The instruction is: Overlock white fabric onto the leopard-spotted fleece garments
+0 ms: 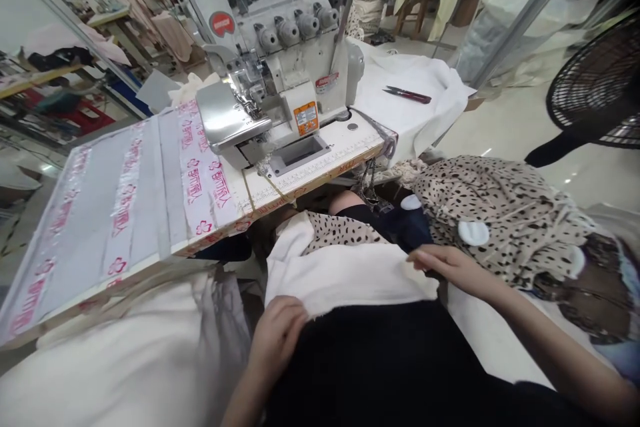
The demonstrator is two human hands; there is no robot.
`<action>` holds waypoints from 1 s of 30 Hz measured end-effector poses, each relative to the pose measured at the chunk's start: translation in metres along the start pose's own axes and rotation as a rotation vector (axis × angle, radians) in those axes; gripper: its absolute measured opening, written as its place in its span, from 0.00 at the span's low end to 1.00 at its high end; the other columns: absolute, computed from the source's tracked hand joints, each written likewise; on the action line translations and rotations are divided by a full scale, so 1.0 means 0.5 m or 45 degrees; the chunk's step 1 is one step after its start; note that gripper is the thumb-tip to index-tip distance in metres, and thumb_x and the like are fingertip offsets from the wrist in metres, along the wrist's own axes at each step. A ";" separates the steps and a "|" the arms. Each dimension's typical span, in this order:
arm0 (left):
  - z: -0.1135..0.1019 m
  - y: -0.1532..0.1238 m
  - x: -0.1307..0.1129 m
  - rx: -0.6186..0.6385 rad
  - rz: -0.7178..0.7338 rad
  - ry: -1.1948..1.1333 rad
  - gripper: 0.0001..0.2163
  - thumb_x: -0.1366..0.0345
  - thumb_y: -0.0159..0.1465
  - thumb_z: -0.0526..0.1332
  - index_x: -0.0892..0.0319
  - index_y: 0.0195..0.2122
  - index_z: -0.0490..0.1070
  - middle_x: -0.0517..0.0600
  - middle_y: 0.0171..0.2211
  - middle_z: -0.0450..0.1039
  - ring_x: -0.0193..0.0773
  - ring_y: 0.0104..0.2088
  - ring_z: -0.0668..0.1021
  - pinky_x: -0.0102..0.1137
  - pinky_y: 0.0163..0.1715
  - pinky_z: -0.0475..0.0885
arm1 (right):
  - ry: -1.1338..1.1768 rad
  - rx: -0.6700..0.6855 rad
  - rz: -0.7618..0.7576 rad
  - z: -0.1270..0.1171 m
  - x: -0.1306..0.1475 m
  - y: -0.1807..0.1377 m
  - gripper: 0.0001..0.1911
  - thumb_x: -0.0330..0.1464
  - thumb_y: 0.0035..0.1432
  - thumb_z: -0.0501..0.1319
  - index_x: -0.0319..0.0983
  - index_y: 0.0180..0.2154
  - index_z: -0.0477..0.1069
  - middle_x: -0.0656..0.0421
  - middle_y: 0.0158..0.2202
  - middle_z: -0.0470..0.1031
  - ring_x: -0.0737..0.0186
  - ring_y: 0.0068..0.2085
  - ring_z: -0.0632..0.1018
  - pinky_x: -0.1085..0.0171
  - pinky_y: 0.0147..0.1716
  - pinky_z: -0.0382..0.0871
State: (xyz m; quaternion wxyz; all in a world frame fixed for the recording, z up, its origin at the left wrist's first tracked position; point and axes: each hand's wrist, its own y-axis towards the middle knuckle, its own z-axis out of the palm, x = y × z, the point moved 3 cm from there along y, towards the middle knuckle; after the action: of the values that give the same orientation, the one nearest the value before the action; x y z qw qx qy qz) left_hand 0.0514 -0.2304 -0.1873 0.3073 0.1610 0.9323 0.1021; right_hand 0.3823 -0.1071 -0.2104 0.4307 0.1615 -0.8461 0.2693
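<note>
White fabric (345, 277) runs crosswise, left hand (277, 333) and right hand (450, 267) on it.

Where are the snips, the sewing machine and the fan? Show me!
Thread snips (407, 95), head view, their middle.
Overlock machine (307, 67), head view, white front casing.
Electric fan (597, 77), head view, black wire guard.

Bright, even indoor light fills the view, with small glare spots on the pale polished floor (565, 180); wide-lens distortion bends the edges, and the cream fabric pile (115, 367) blurs softly.
</note>
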 end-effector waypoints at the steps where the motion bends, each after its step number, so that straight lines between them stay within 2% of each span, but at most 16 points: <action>1: -0.011 -0.013 0.011 -0.080 -0.120 -0.017 0.04 0.71 0.60 0.54 0.59 0.33 0.68 0.50 0.33 0.69 0.34 0.36 0.72 0.29 0.36 0.69 | 0.010 -0.071 -0.016 0.005 0.012 0.023 0.23 0.46 0.62 0.45 0.36 0.36 0.70 0.55 0.32 0.72 0.58 0.35 0.73 0.63 0.36 0.66; 3: -0.036 -0.043 0.035 -0.238 -0.385 -0.030 0.04 0.68 0.60 0.55 0.58 0.33 0.68 0.50 0.34 0.69 0.35 0.37 0.72 0.30 0.38 0.68 | -0.046 -0.146 -0.116 0.028 0.048 0.084 0.21 0.44 0.62 0.47 0.36 0.34 0.70 0.56 0.32 0.72 0.58 0.36 0.73 0.63 0.38 0.65; 5: -0.052 -0.076 0.056 -0.341 -0.632 -0.026 0.05 0.62 0.60 0.56 0.58 0.31 0.68 0.50 0.34 0.69 0.37 0.37 0.72 0.32 0.39 0.67 | -0.133 -0.081 -0.255 0.073 0.087 0.152 0.16 0.39 0.61 0.49 0.36 0.36 0.70 0.55 0.37 0.72 0.58 0.39 0.72 0.62 0.41 0.64; 8: -0.046 -0.129 0.077 -0.364 -1.056 -0.152 0.11 0.54 0.57 0.57 0.58 0.31 0.67 0.49 0.29 0.70 0.39 0.31 0.73 0.33 0.34 0.67 | -0.218 0.042 -0.320 0.155 0.128 0.232 0.14 0.36 0.60 0.51 0.37 0.39 0.71 0.55 0.40 0.73 0.56 0.41 0.72 0.60 0.43 0.64; 10: -0.017 -0.154 0.080 -0.305 -1.337 -0.434 0.15 0.51 0.56 0.58 0.59 0.31 0.66 0.48 0.24 0.70 0.37 0.24 0.72 0.30 0.26 0.66 | -0.265 0.148 -0.333 0.205 0.145 0.260 0.13 0.37 0.59 0.54 0.37 0.38 0.73 0.53 0.39 0.73 0.54 0.40 0.73 0.60 0.41 0.65; 13: 0.044 -0.155 0.069 -0.237 -1.676 -1.181 0.17 0.51 0.54 0.60 0.63 0.33 0.66 0.50 0.21 0.70 0.32 0.15 0.68 0.25 0.15 0.57 | -0.312 0.291 -0.399 0.251 0.171 0.270 0.11 0.36 0.56 0.59 0.38 0.37 0.75 0.55 0.36 0.75 0.56 0.38 0.74 0.63 0.38 0.66; 16: 0.083 -0.104 0.056 -0.286 -1.750 -1.706 0.14 0.58 0.56 0.60 0.65 0.34 0.66 0.52 0.22 0.71 0.28 0.14 0.66 0.22 0.13 0.55 | -0.354 0.309 -0.503 0.257 0.204 0.267 0.10 0.32 0.57 0.58 0.40 0.40 0.74 0.57 0.40 0.73 0.58 0.42 0.72 0.65 0.43 0.64; 19: 0.100 -0.039 0.051 -0.287 -1.743 -1.926 0.10 0.63 0.60 0.56 0.66 0.35 0.66 0.55 0.28 0.73 0.28 0.19 0.70 0.21 0.18 0.62 | -0.424 0.267 -0.552 0.246 0.227 0.268 0.11 0.29 0.59 0.56 0.39 0.42 0.74 0.56 0.42 0.72 0.59 0.44 0.71 0.66 0.45 0.61; 23: 0.120 0.011 0.044 -0.222 -1.816 -2.168 0.11 0.62 0.62 0.54 0.67 0.35 0.66 0.60 0.35 0.72 0.36 0.28 0.76 0.25 0.21 0.68 | -0.517 0.249 -0.489 0.238 0.215 0.271 0.09 0.27 0.55 0.58 0.38 0.36 0.76 0.55 0.34 0.74 0.57 0.37 0.73 0.65 0.38 0.63; 26: 0.129 0.014 0.046 -0.358 -1.863 -2.203 0.04 0.70 0.62 0.53 0.66 0.33 0.64 0.53 0.28 0.71 0.30 0.26 0.74 0.24 0.24 0.69 | -0.521 0.227 -0.443 0.234 0.197 0.267 0.07 0.26 0.52 0.59 0.37 0.28 0.76 0.56 0.28 0.74 0.58 0.32 0.73 0.66 0.33 0.63; 30: 0.123 0.001 0.050 -0.559 -1.859 -2.184 0.06 0.77 0.61 0.51 0.65 0.28 0.62 0.46 0.21 0.65 0.24 0.20 0.69 0.21 0.24 0.68 | -0.369 0.170 -0.489 0.222 0.206 0.259 0.08 0.26 0.53 0.58 0.36 0.26 0.75 0.57 0.29 0.72 0.61 0.32 0.72 0.67 0.35 0.62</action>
State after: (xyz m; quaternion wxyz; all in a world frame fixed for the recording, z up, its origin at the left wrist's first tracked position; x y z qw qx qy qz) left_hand 0.0698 -0.2150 -0.2492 0.8489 -0.4587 0.2491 -0.0834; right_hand 0.1863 -0.0734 -0.2209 0.3364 0.3842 -0.8333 0.2117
